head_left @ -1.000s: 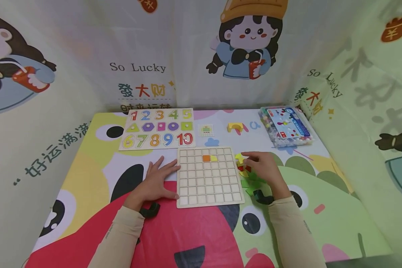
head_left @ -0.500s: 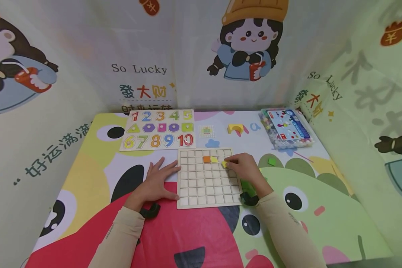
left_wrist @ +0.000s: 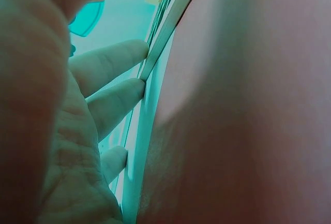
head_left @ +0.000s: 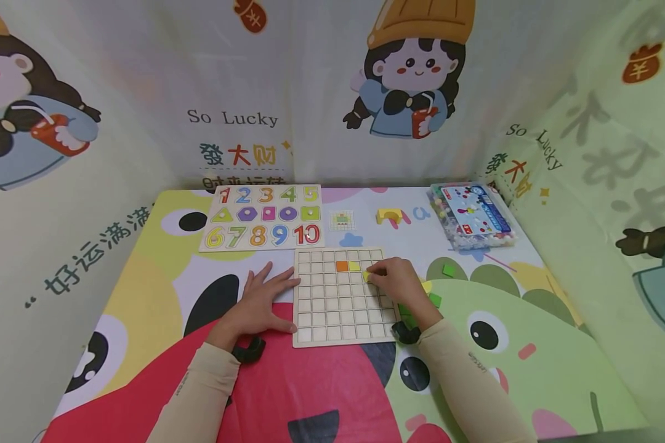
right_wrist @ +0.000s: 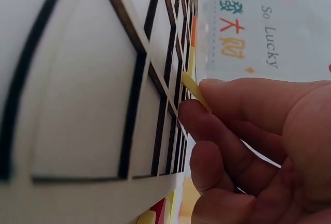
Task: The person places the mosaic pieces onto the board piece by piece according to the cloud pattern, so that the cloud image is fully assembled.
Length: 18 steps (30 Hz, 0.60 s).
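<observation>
A square wooden grid board lies flat, with an orange tile and a yellow tile side by side in its second row. My left hand is spread out, its straight fingertips touching the board's left edge. Between thumb and finger my right hand pinches another yellow tile, tilted against the grid in the right wrist view. Loose green tiles lie right of the board, partly hidden under the right hand and wrist.
Behind the board are a number-and-shape puzzle, a small pattern card and a yellow arch block. A clear box of beads stands at the back right. One green tile lies apart.
From the loose pile, my right hand has moved left over the board with a yellow tile, then slightly further left. The left hand stays at the board's edge.
</observation>
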Motion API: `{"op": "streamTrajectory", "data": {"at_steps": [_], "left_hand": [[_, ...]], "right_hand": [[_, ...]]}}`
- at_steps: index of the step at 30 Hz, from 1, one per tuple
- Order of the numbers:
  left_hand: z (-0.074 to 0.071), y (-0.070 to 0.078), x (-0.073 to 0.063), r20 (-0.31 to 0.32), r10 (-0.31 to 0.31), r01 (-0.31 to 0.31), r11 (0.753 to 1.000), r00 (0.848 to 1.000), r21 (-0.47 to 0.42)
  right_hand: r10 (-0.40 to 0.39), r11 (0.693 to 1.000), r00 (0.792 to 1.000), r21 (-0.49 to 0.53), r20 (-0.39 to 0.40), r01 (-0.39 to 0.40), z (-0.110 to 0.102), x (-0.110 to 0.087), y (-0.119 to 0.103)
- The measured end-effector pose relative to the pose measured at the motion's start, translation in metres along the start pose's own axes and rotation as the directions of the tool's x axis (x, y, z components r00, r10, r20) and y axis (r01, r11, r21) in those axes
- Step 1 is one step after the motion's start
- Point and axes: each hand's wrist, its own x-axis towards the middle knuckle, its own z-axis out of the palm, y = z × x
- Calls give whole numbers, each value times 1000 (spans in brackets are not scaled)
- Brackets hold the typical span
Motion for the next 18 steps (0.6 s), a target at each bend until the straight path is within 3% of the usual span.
{"op": "streamTrajectory", "data": {"at_steps": [18], "left_hand": [[0,-1,0,2,7,-7,1000,1000,11]], "right_hand": [[40,993,998,-107,-52,-46,5,1,-14]]}}
